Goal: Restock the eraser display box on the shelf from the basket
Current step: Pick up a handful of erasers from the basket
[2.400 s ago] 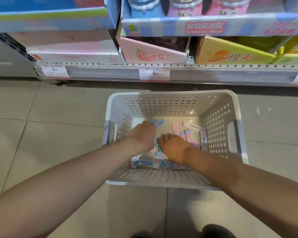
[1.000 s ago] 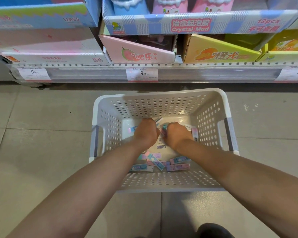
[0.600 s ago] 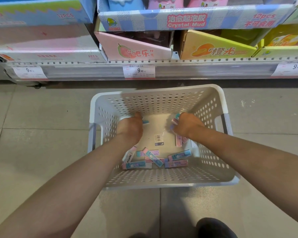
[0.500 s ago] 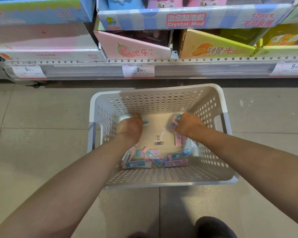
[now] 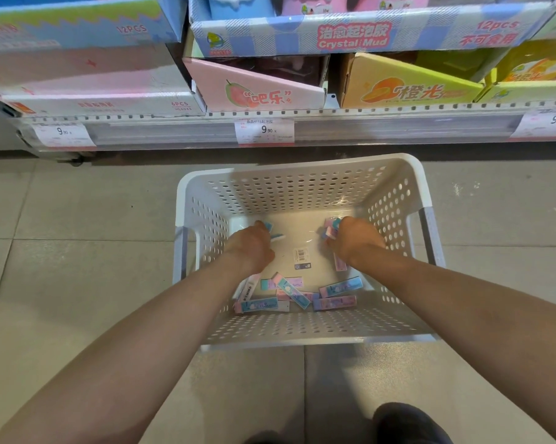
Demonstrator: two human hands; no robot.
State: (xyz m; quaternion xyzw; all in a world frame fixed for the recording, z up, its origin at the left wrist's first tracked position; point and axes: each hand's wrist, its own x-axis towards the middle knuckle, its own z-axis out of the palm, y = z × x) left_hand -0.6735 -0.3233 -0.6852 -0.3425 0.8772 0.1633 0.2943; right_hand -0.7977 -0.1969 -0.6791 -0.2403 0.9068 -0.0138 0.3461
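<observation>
A white perforated basket (image 5: 302, 338) stands on the tiled floor below the shelf. Both my hands are down inside it. My left hand (image 5: 254, 246) is closed around a few pink and blue erasers (image 5: 272, 230) at the basket's left side. My right hand (image 5: 355, 240) is closed around a bunch of erasers (image 5: 331, 227) at the right side. Several loose erasers (image 5: 294, 291) lie along the near wall of the basket floor. An eraser display box is not identifiable among the shelf boxes.
The bottom shelf edge (image 5: 398, 126) carries price tags (image 5: 264, 131). Above it sit a pink carton (image 5: 254, 91), an orange carton (image 5: 408, 88) and a blue Crystal Mud box (image 5: 350, 33). My shoe (image 5: 408, 424) is at the bottom edge.
Both hands gathered erasers at the basket's middle, then drew apart to its left and right sides, each closed on a bunch. The basket has shifted slightly on the floor.
</observation>
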